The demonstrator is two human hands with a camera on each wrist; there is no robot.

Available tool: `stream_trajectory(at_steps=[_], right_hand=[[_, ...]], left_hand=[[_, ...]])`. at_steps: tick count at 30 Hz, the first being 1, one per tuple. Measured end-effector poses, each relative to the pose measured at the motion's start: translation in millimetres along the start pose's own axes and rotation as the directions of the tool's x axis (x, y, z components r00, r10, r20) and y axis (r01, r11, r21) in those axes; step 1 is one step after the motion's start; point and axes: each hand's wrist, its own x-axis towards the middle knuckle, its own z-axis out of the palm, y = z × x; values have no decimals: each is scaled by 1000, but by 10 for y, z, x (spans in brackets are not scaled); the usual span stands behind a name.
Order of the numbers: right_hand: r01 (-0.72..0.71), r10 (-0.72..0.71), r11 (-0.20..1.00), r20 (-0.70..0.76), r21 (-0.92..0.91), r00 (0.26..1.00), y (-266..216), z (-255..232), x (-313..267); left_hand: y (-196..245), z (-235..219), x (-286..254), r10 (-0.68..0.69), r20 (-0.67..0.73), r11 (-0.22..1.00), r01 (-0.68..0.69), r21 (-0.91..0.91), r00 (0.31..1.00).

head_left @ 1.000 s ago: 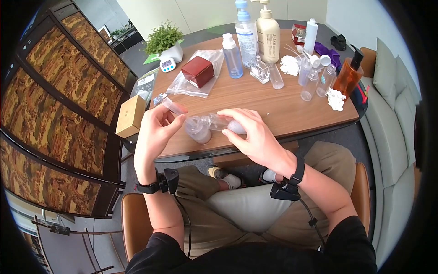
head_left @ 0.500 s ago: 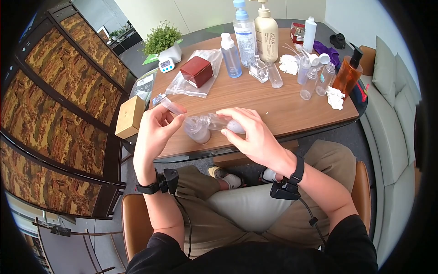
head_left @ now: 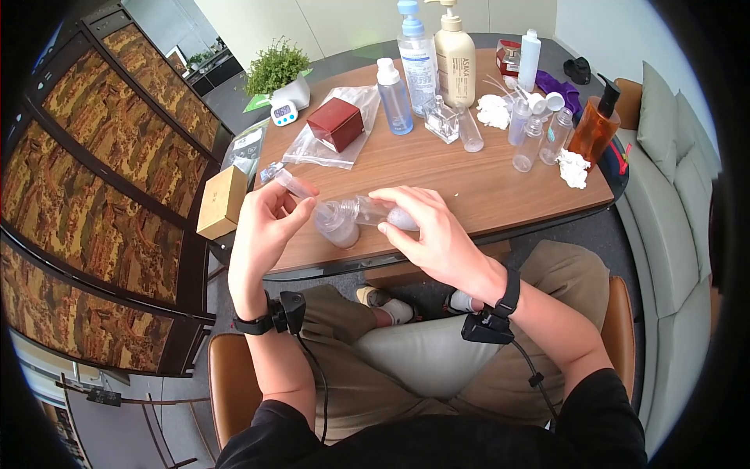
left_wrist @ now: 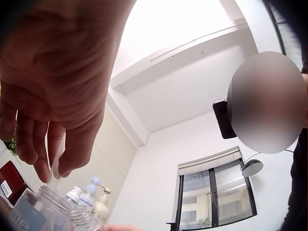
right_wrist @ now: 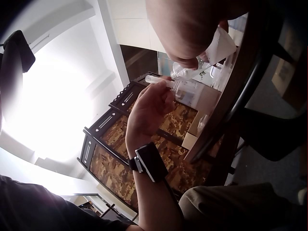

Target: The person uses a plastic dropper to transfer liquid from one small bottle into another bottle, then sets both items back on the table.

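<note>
An upright clear plastic bottle (head_left: 341, 231), with no cap on it, stands near the table's front edge. Above its mouth, my left hand (head_left: 266, 223) pinches a slim translucent plastic tube (head_left: 294, 184) between thumb and fingers. The tube slants down to the bottle's open neck (left_wrist: 54, 198) in the left wrist view. My right hand (head_left: 437, 234) grips a second clear bottle (head_left: 370, 211), tipped nearly level, its threaded mouth right beside the upright bottle's neck. Something pale shows toward the tipped bottle's base, partly hidden by my fingers.
A cardboard box (head_left: 221, 200) stands at the left edge. Behind are a dark red box (head_left: 336, 125) on a plastic bag, a timer (head_left: 284, 113), a potted plant (head_left: 276, 66) and pump bottles (head_left: 455, 62). To the right are several small bottles, crumpled tissue (head_left: 573, 168) and an amber bottle (head_left: 594, 133).
Both hands keep nearly the same pose and place. The tube and the two bottles stay together as before; the head view shifts only slightly.
</note>
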Motion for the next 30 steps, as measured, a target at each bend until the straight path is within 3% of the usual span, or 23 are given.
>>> stream_trajectory(at_steps=[30], right_hand=[[8,-8,1000,-12,11,1000,3,2,1]], left_hand=[[55,10,-15,-6,7,1000,6,17,1000]])
